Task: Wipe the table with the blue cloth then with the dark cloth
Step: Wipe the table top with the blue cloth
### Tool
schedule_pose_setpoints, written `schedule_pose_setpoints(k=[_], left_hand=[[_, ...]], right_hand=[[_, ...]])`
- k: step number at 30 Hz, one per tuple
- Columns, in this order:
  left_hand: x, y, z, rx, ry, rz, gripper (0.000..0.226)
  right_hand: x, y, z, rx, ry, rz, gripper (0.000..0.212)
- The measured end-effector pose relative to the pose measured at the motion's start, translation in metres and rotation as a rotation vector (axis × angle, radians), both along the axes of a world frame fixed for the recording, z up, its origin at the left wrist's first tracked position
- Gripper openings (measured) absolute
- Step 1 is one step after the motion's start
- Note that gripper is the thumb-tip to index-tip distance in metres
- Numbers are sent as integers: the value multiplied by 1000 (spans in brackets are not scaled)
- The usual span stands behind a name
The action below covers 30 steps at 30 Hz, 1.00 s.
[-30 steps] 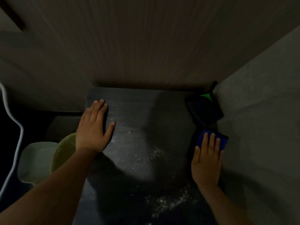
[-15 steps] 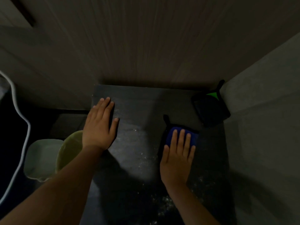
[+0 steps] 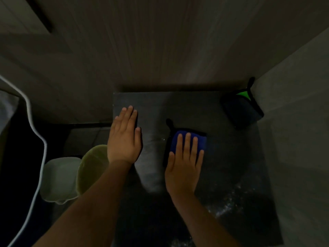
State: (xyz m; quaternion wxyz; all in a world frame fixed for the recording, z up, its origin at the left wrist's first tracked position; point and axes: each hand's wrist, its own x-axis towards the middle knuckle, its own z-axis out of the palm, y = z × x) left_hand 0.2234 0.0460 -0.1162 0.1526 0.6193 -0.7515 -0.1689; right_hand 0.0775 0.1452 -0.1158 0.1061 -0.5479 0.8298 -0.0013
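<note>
Blue cloth (image 3: 188,141) now farther left.

Counter (image 3: 195,107) dark, smooth, faint sheen, pale powdery specks near front right. Blue cloth (image 3: 201,141) soft, matt, plush-looking, black edging. Dark cloth (image 3: 240,111) matt fabric, bright green corner patch. Back wall (image 3: 160,50) fine vertical wood-grain, matt. Right wall (image 3: 293,122) rough, plaster-like. White tub (image 3: 58,177) and yellow-green tub (image 3: 90,166) smooth plastic.
</note>
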Motion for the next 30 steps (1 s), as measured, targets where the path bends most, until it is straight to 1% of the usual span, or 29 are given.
schedule_pose_setpoints(k=[2, 4, 7, 11, 13, 17, 21, 25, 30], left_hand=[[1, 0, -1, -1, 0, 5, 50], [1, -1, -2, -3, 1, 10, 49], [4, 0, -4, -8, 13, 12, 49], [3, 0, -5, -16, 29, 6, 49], [3, 0, -6, -19, 42, 7, 49], [3, 0, -5, -35, 48, 3, 51], [4, 0, -8, -46, 40, 7, 49], [3, 0, -8, -56, 50, 6, 49], [2, 0, -7, -64, 40, 9, 49]], right_hand=[[27, -4, 1, -21, -7, 44, 58], [55, -8, 0, -17, -52, 118, 57], [76, -8, 1, -21, -88, 142, 56], [62, -5, 1, 50, -59, 270, 57], [57, -4, 0, 78, -78, 310, 58], [53, 16, 7, 50, -73, 303, 56], [52, 45, 8, 43, -113, 302, 55], [51, 43, 13, 46, -112, 307, 55], [41, 35, 13, 60, -114, 438, 61]])
